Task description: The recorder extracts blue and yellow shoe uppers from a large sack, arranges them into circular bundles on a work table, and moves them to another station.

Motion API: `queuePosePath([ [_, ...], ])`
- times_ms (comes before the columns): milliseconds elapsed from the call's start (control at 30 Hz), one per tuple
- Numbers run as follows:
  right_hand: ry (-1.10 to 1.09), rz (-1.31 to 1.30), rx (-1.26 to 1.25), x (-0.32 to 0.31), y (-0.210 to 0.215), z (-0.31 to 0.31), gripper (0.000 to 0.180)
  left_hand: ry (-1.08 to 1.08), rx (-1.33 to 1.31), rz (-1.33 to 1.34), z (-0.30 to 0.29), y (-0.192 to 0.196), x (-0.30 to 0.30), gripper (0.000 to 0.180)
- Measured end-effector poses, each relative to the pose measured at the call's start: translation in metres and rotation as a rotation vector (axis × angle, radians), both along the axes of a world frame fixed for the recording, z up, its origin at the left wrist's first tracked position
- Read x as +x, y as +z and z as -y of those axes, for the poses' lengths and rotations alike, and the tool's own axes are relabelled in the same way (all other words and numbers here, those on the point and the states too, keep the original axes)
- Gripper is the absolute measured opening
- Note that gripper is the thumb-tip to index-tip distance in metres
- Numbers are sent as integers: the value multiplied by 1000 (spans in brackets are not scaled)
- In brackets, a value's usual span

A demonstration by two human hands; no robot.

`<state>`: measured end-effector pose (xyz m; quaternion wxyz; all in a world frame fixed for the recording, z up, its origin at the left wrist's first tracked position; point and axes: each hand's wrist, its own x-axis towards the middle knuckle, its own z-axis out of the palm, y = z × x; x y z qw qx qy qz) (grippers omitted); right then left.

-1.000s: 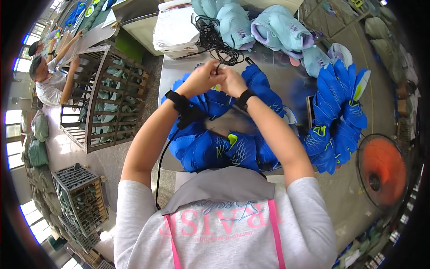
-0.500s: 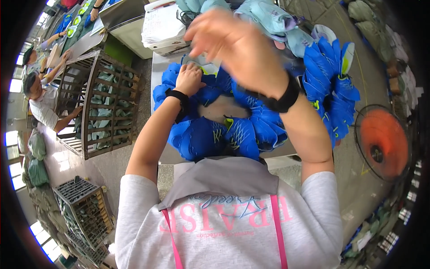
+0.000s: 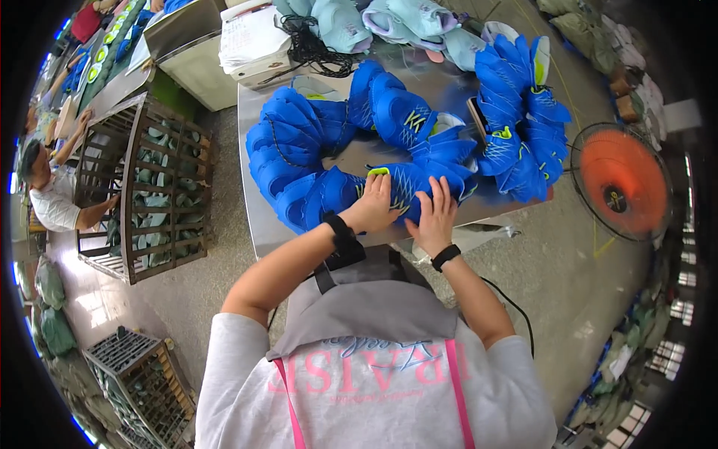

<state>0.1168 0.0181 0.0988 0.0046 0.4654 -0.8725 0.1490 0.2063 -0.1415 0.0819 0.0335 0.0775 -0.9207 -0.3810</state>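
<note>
Blue shoe uppers [image 3: 284, 142] with lime-green linings are packed side by side in a curved ring on a metal table [image 3: 258, 239]. At the ring's near side, my left hand [image 3: 372, 203] lies over one blue upper [image 3: 407, 179], fingers stretched toward its lime-green edge. My right hand [image 3: 435, 218] rests against the same row just to the right, its fingers spread. Neither hand visibly grips anything; the undersides of the fingers are hidden. A thin black cord [image 3: 278, 142] runs over the uppers on the ring's left side.
A second ring of blue uppers [image 3: 523, 112] stands at the table's right edge. Pale teal uppers [image 3: 411, 22], black cords [image 3: 310, 45] and a paper-topped box [image 3: 254, 45] lie at the back. An orange fan [image 3: 622, 179] stands right; a slatted rack [image 3: 149, 194] and a person [image 3: 52, 187] are left.
My right hand has come down from above the ring to its near side. My left hand has moved from the far-left uppers to the near ones. The view has shifted.
</note>
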Motion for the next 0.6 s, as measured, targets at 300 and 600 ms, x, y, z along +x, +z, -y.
queuePosePath([
  [300,262,6,38,-58,20,-50,49,15,-595,337,-39,-8,-2,63],
  [600,291,-56,13,-70,2,-84,30,-31,-645,337,-24,-18,7,64],
])
